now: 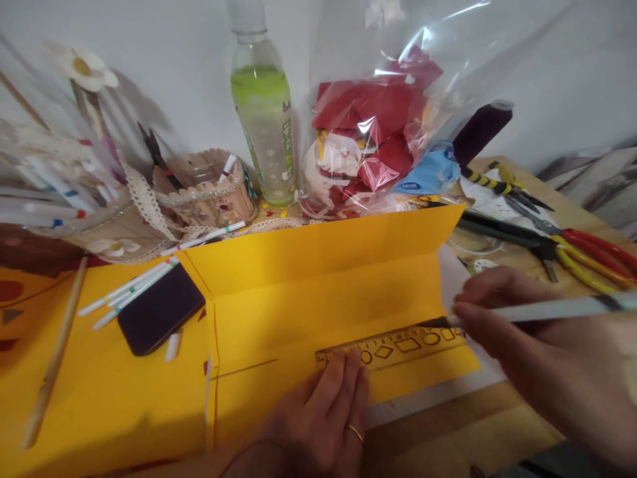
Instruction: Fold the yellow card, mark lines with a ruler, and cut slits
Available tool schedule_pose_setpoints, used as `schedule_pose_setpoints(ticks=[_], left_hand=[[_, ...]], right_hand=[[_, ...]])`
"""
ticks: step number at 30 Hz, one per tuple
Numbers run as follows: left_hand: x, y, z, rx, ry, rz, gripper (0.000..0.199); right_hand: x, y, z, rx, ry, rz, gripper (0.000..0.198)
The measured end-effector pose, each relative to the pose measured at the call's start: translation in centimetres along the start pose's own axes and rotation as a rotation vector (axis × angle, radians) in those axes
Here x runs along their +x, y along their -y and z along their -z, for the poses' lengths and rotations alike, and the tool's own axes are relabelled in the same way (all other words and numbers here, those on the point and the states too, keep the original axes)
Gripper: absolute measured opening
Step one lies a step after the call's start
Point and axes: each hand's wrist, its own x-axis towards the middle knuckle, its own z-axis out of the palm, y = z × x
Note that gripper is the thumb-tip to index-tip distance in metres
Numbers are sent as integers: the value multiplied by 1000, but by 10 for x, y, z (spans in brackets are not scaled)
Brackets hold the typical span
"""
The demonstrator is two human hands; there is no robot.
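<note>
A clear ruler with cut-out shapes lies along the lower part of a folded yellow card sheet. My left hand, a ring on one finger, presses its fingertips together on the ruler's left end. A white felt-tip pen is pinched between the thumb and fingers of my right hand. Its dark tip is at the ruler's upper edge, near the right end. Left of the ruler, a dark straight line is drawn on the card.
A dark phone and several white pens lie left, beside a wooden stick. Behind stand a decorated wooden holder, a green-labelled bottle and a plastic bag of red pieces. Pliers lie at right.
</note>
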Motion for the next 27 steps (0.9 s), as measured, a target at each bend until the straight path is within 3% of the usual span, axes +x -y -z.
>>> schedule_pose_setpoints(ticks=[4,9,16,27], left_hand=[[0,2,8,19,93,-34,31],[-1,-1,5,51,67,0,36],[0,-1,3,74,12,13,35],[-6,-2,0,73,56,-23,26]], right_hand=[[18,26,-28,344,251,-87,29],[15,25,-51,396,419,-113,27],[16,25,-58,406,429,-105,27],[14,24,-59,409,476,-98,26]])
